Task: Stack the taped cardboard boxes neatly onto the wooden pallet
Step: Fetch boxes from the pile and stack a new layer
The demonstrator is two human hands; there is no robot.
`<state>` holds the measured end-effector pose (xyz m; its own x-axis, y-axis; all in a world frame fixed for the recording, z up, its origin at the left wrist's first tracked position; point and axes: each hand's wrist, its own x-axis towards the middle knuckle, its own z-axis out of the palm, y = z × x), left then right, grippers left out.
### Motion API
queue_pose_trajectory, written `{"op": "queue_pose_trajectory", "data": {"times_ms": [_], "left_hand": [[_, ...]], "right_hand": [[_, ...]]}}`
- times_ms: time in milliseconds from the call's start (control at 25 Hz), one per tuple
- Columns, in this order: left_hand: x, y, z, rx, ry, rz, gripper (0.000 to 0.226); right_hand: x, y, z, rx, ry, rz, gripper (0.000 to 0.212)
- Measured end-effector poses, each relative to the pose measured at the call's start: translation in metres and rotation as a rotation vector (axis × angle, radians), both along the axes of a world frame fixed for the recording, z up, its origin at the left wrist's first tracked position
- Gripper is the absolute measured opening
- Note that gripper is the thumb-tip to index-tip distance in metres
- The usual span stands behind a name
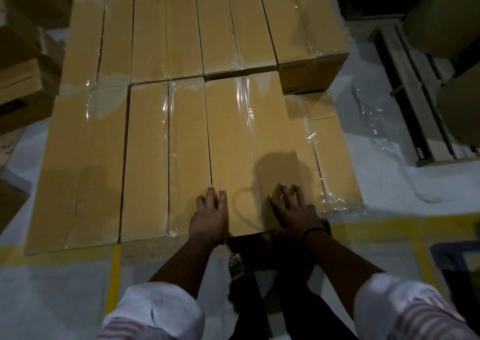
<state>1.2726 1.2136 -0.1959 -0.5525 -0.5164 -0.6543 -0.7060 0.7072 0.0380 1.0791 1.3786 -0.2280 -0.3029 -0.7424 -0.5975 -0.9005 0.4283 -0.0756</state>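
Observation:
Long taped cardboard boxes lie side by side in two rows on the wooden pallet (145,251), of which only a front strip shows. Both my hands lie flat on the near end of one box (249,142) in the front row, second from the right. My left hand (209,216) presses its left edge with fingers straight. My right hand (294,209) presses the right part with fingers spread. To the right of this box a lower box (335,155) shows, a level below. The back row (197,30) holds several boxes at the same height.
Yellow floor tape (114,282) marks the floor around the pallet. More brown cartons (23,79) stand at the left. An empty wooden pallet (415,100) and large paper rolls (446,14) stand at the right. Loose clear film (374,121) lies on the floor. My foot (237,264) is below the box.

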Motion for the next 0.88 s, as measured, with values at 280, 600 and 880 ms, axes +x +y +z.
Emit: {"op": "queue_pose_trajectory", "data": {"times_ms": [280,600,880], "left_hand": [[-0.004,-0.010,0.004,-0.049,0.025,-0.014,0.134],[-0.005,-0.014,-0.002,-0.065,0.008,-0.036,0.131],[-0.004,-0.011,-0.005,-0.061,0.023,-0.013,0.116]], "right_hand": [[-0.005,-0.013,0.000,-0.026,0.011,0.006,0.090],[-0.013,-0.020,-0.005,0.009,0.000,0.027,0.093],[-0.007,-0.026,0.000,0.074,-0.040,-0.039,0.090]]}}
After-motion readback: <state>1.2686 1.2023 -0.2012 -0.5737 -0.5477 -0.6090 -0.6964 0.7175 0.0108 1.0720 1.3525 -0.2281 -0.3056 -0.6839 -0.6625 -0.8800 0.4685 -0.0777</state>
